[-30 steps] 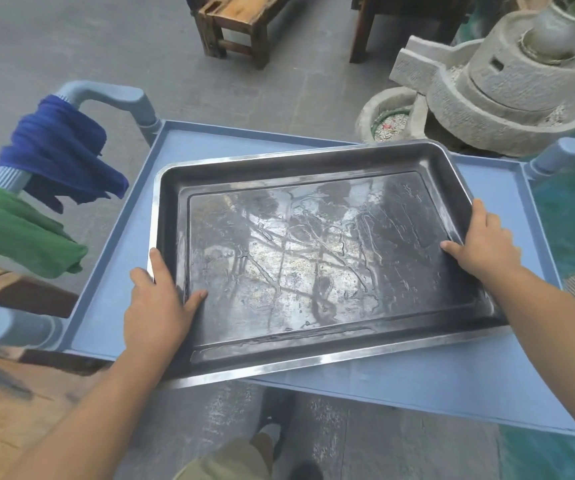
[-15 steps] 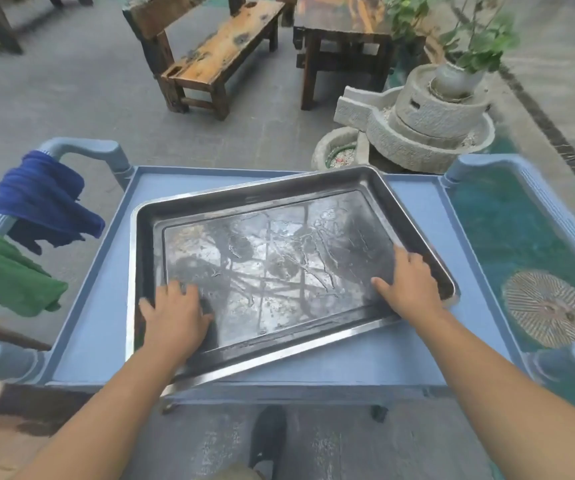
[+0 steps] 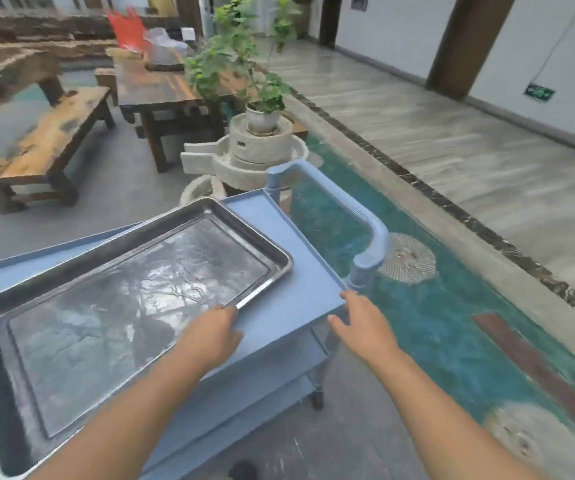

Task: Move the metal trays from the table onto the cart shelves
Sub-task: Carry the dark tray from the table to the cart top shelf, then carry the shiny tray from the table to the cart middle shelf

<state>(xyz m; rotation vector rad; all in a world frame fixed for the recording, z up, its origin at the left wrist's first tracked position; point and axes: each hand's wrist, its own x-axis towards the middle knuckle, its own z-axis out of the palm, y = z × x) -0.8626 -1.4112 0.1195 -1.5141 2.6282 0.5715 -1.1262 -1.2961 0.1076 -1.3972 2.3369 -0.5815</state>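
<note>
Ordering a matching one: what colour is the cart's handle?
Light blue; the curved cart handle shows best in head view.

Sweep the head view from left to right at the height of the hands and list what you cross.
metal tray → left hand → right hand → brown strip on the green floor.

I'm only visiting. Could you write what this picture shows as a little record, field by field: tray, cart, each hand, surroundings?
Tray: one metal tray, empty, shiny inside, lying on the cart's top shelf, skewed to its edges.
Left hand: the left hand is at the tray's near right corner, fingers relaxed, not gripping.
Right hand: the right hand is open, at the shelf's corner below the handle.
Lower shelves: contents hidden.
Surroundings: stone mill carrying a potted plant, wooden bench, wooden table.
</note>
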